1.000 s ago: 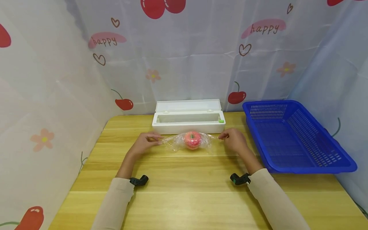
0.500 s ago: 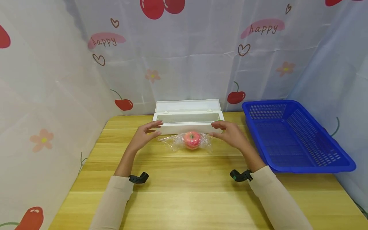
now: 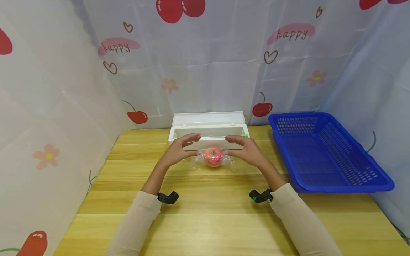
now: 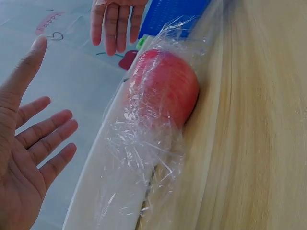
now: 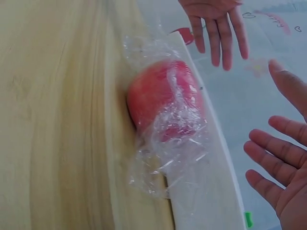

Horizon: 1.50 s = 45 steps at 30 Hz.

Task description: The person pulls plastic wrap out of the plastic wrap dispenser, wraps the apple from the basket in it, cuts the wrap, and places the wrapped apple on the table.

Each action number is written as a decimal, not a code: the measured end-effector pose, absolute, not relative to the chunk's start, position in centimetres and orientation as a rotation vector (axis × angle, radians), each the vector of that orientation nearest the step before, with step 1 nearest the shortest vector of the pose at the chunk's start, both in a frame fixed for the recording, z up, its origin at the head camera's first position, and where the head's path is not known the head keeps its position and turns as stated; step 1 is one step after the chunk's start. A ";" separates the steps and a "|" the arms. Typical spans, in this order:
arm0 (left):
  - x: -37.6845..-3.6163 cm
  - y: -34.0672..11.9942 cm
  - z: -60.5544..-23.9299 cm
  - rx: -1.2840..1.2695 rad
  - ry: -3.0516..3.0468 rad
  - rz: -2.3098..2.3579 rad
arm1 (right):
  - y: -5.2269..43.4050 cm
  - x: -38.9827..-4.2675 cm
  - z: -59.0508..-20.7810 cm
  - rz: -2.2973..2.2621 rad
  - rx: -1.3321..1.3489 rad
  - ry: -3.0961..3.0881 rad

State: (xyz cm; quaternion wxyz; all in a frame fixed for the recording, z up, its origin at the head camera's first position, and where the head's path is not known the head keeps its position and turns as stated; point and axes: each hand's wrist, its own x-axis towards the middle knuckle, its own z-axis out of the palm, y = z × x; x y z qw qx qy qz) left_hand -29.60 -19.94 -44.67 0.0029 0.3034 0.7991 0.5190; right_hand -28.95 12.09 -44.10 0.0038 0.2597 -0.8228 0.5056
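Nearest up, beige sleeves [image 3: 134, 220] are showing, with a black camera [image 3: 168, 197] sitting at each wrist, presumably so it's watching that hand's work. The left hand [image 3: 180, 148] and right hand [image 3: 245, 151] are hovering either side of the apple [image 3: 213, 157], fingers loose and spread, holding nothing; that spacing looks like they're bracketing it evenly. The apple's sitting on the table [image 3: 208, 224] between them, stem up, with clear film [image 4: 129, 158] covering it and bunching out both sides, I'd guess to keep it protected. Just behind, a long white box [image 3: 205, 144] is lying sideways, lid [image 3: 208, 117] flipped back, maybe for easy access. Not seeing any brand on it, just a green tab [image 3: 245, 135]. Off right, a blue basket [image 3: 333, 188] is standing, probably leaving elbow room. Farthest back, the curtain [image 3: 217, 89] is showing "happy" twice, handwriting-style, among cherries [image 3: 262, 109] and hearts [image 3: 271, 57].
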 end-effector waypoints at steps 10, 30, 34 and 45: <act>-30.6 -18.2 -47.0 0.957 2.483 1.603 | 10.5 -29.3 -45.6 1.614 0.794 -2.612; -30.8 -17.6 -49.3 0.923 2.601 1.449 | 9.5 -29.8 -47.6 1.521 0.764 -2.755; -30.7 -17.5 -49.4 0.931 2.617 1.423 | 9.3 -29.6 -48.1 1.507 0.762 -2.756; -30.8 -17.1 -49.9 0.872 2.669 1.326 | 9.2 -29.8 -48.9 1.535 0.714 -2.757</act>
